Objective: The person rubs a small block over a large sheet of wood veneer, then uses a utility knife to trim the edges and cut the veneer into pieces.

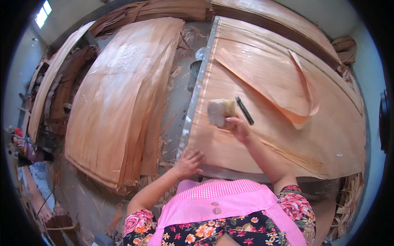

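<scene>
My right hand (239, 126) grips a roll of tape (218, 112), pale greyish and yellowish, held above the wood veneer sheet (277, 101) on the worktable. Flat near the table's left front corner lies my left hand (190, 161), its fingers spread and holding nothing. Just beyond the right hand, a dark, narrow tool (245, 110), perhaps a utility knife, rests on the veneer. A long curled strip of veneer (255, 87) lies farther back on the same sheet.
A tall stack of veneer sheets (114, 92) stands left of the table, across a floor strewn with scraps (175, 123). Another stack (277, 23) runs behind the table. A bowl (195, 68) sits by its left edge. At the far left is another person (30, 150).
</scene>
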Available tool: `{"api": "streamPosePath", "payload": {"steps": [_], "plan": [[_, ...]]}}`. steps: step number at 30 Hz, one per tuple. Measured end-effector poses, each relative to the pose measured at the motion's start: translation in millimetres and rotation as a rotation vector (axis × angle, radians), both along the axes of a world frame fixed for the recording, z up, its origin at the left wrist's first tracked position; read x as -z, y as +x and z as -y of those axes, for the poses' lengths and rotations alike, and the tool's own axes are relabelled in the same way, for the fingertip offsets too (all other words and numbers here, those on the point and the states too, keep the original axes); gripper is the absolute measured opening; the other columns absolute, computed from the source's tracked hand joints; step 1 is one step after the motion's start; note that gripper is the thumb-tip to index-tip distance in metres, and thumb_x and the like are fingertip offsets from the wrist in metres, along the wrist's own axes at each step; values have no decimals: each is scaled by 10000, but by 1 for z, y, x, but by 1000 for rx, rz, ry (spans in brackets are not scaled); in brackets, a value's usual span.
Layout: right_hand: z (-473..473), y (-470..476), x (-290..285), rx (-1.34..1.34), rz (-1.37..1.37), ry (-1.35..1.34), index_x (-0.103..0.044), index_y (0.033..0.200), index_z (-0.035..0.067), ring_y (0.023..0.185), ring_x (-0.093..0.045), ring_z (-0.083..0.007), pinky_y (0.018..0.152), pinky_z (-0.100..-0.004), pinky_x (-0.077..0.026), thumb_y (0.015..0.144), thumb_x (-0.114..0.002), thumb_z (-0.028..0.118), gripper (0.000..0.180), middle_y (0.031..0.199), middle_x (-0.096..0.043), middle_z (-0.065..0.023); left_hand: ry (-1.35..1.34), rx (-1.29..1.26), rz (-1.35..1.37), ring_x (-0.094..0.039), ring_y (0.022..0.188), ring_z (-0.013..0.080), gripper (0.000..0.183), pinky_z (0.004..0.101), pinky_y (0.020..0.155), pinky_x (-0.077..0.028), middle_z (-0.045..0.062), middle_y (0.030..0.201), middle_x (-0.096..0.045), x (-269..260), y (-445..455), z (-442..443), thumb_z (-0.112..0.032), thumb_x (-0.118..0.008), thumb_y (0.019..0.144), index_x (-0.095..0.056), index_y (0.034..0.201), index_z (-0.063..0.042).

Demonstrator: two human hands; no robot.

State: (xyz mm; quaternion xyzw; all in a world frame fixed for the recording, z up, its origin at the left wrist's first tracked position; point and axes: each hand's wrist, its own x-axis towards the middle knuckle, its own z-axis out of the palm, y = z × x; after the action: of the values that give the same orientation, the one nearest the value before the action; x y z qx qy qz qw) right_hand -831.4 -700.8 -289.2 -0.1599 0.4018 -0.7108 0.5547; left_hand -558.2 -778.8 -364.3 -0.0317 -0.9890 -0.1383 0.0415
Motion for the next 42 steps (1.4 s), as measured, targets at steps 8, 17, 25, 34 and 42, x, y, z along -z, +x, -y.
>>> {"api": "streamPosePath", "payload": {"steps": [8,17,25,34,42], "plan": [[242,34,78,151,-1272,336,-535,1061,29,891,-548,-306,794,-376,-419,721,-477,31,344,940,-573,-167,288,300,-229,-347,1214,222,379,472,1012,-190,37,1240,-446,39,-13,58,-279,-554,749,-515,1094,-126],[349,-69,156,558,-1677,641,-531,1005,8,1034,-467,-351,963,-387,-307,786,-359,38,280,1035,-549,-169,194,309,-331,-358,1208,179,373,528,970,-241,17,1233,-438,55,-19,63,-215,-449,767,-473,1133,-145],[397,-123,204,630,-1648,779,-569,1001,36,1093,-439,-348,947,-391,-341,817,-376,84,271,1097,-539,-153,311,323,-277,-315,1234,231,415,523,1011,-186,71,1284,-389,71,-20,60,-227,-409,785,-454,1177,-98],[386,-124,196,603,-1397,945,-572,1035,47,1229,-282,-329,1002,-359,-268,782,-470,108,280,1280,-388,-164,371,341,-181,-346,1220,208,405,513,1011,-197,57,1291,-390,63,-17,63,-225,-406,806,-457,1194,-120],[229,-71,62,420,-1685,469,-565,1020,48,1008,-514,-303,878,-372,-406,735,-462,18,304,1049,-563,-135,274,258,-300,-392,1189,185,315,517,1010,-180,32,1220,-475,49,-25,62,-297,-491,825,-552,1087,-132]]}}
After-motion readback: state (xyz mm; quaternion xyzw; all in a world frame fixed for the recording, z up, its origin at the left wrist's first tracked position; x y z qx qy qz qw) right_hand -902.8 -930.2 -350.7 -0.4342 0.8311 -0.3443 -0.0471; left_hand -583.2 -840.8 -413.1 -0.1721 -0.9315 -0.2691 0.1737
